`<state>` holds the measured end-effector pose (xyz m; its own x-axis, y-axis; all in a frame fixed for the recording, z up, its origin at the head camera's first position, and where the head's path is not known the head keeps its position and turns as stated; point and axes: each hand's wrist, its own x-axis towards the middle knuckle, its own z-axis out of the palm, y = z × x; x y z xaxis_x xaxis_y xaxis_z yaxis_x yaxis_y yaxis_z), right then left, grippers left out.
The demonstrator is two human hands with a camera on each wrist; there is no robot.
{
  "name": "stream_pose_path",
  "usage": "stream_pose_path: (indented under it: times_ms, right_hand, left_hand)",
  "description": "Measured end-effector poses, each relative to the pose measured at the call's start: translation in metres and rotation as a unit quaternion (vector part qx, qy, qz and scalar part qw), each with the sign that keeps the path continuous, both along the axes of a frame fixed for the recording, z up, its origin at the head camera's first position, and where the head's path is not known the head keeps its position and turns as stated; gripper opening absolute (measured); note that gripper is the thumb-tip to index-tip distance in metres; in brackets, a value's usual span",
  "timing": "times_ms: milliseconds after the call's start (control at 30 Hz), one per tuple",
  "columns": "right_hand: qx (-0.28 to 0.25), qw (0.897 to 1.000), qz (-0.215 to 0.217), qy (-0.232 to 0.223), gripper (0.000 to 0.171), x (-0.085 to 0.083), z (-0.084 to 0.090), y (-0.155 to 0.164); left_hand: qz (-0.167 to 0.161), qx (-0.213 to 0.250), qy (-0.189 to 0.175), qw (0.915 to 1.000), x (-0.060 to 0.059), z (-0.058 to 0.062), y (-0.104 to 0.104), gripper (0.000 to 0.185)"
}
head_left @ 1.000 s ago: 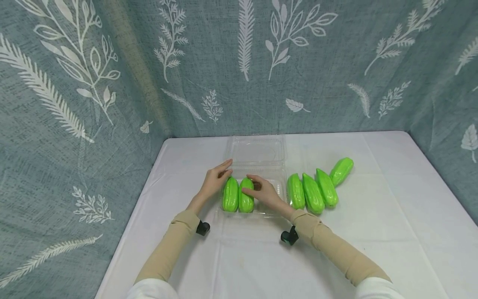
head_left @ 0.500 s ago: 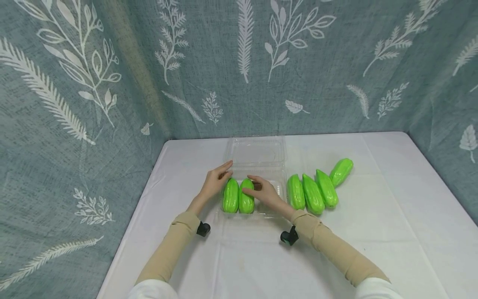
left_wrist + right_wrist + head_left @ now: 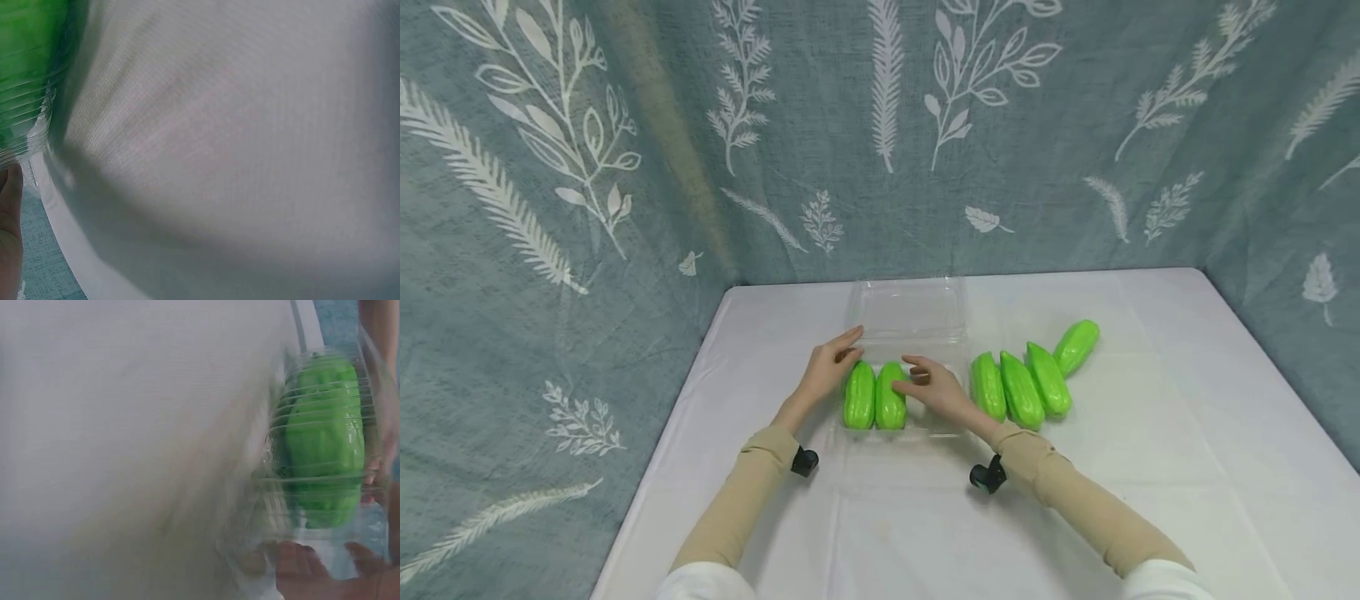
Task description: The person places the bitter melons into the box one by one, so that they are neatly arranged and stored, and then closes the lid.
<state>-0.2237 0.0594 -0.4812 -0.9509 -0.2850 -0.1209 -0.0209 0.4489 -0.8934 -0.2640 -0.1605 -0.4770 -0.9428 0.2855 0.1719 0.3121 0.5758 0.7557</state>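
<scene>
Little had moved in the past second beyond a slight dip of the head camera: both hands stayed at the clear plastic clamshell container (image 3: 910,333), which lay open on the white-clothed surface (image 3: 925,517) with its lid folded back toward the patterned backdrop (image 3: 880,125). Two green chayote-like gourds (image 3: 874,395) lay side by side in the near tray, at its left end. The left hand (image 3: 829,367) rested against the far end of the left gourd, its grip loose with fingers extended along the tray's edge. The right hand (image 3: 934,387) touched the right gourd with thumb and fingertips, its grip spread rather than wrapped round the gourd. Four more gourds (image 3: 1026,379) waited just right of the container, three in a tight row and one angled behind. Judging by the unchanged layout, the pair were being settled into place, with room beside them unfilled.
</scene>
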Motion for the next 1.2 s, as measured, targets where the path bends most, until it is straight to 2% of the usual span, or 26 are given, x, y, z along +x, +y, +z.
stream_pose_path:
  times_ms: [400, 733, 1033, 1200]
  right_hand:
    - [-0.007, 0.999, 0.031, 0.038, 0.057, 0.013, 0.005, 0.012]
    - [-0.053, 0.993, 0.052, 0.088, 0.056, 0.023, 0.007, 0.021]
    - [-0.051, 0.99, 0.052, 0.121, 0.05, 0.036, 0.011, 0.028]
    - [-0.052, 0.988, 0.046, 0.138, 0.049, 0.037, 0.015, 0.037]
  left_hand:
    - [-0.001, 0.002, 0.015, 0.9999, 0.0, -0.002, -0.005, 0.043]
    - [-0.002, 0.004, 0.014, 0.9999, 0.0, -0.003, -0.004, 0.043]
    - [-0.004, 0.004, 0.017, 0.9998, 0.001, -0.001, -0.002, 0.043]
    - [-0.002, 0.002, 0.017, 0.9999, 0.0, 0.0, -0.001, 0.043]
